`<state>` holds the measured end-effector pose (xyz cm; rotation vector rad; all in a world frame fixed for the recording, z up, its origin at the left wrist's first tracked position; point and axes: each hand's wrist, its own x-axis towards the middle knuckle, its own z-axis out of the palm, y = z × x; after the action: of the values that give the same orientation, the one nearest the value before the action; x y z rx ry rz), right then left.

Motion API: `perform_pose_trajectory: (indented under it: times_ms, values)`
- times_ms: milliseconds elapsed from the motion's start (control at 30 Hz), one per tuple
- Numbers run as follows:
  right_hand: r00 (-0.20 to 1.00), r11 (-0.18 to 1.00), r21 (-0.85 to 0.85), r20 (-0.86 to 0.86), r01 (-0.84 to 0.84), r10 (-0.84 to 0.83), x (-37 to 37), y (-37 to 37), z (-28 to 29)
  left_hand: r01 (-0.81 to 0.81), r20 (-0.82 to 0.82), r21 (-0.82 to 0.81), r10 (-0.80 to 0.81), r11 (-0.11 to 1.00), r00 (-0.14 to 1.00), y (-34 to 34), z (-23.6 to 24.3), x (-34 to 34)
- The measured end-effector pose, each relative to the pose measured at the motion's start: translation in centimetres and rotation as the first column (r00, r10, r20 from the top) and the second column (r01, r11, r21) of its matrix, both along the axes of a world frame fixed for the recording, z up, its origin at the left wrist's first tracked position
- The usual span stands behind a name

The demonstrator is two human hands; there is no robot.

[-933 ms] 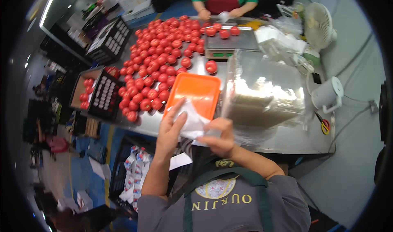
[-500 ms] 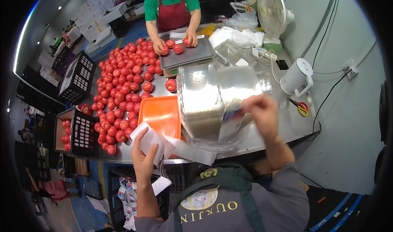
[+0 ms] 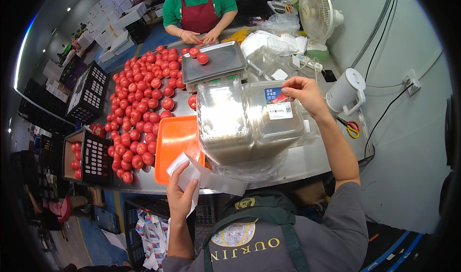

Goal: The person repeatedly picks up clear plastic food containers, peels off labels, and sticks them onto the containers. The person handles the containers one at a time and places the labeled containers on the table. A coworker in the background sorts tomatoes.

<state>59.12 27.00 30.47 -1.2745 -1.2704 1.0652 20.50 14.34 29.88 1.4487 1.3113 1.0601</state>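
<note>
My left hand [image 3: 180, 197] is closed around a strip of white label backing paper [image 3: 221, 182], which trails to the right over the table's near edge. My right hand [image 3: 307, 95] pinches the upper right corner of a blue, red and white printed label [image 3: 280, 110]. That label lies against the lid of the top box in the right stack of clear plastic boxes [image 3: 269, 136]. Beside it rises a second stack of clear boxes [image 3: 223, 116]. To the left of the stacks is an orange tray [image 3: 176, 132], partly behind the backing paper.
Many red tomatoes [image 3: 139, 99] cover the table's left side. Beyond the boxes, a scale with a grey tray [image 3: 211, 63] holds several tomatoes; a co-worker's hands [image 3: 200, 38] are behind it. A kettle [image 3: 345, 92], scissors [image 3: 353, 128] and fan [image 3: 317, 12] stand right. Black crates [image 3: 96, 156] flank the table.
My right hand has moved up with the label, which now lies on the box lid. My left hand has shifted slightly right. The co-worker's hands moved back off the scale tray.
</note>
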Motion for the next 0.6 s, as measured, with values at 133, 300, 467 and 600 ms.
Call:
perform_pose_trajectory:
  times_ms: [133, 300, 467, 600]
  values:
    - [0.993, 0.997, 0.064, 0.107, 0.051, -0.057, -1.1, -0.7, -0.4, -0.007, -0.001, -0.015, 0.007, 1.0, 1.0, 0.0, -0.4, 0.2]
    - [0.733, 0.927, 0.374, 0.623, 0.026, -0.272, -3.0, -2.5, 0.3, -0.025, -0.028, 0.02, 0.025, 0.999, 0.999, 0.0, -0.8, 0.2]
    - [0.533, 0.874, 0.426, 0.808, -0.235, -0.251, -1.6, -1.8, -1.1, -0.032, 0.012, -0.015, 0.032, 0.999, 0.999, -0.4, -0.3, 0.3]
    - [0.165, 0.842, 0.535, 0.839, -0.077, -0.518, -2.7, -1.7, 0.3, -0.046, -0.009, 0.005, 0.047, 0.999, 0.999, -0.6, -0.3, 0.4]
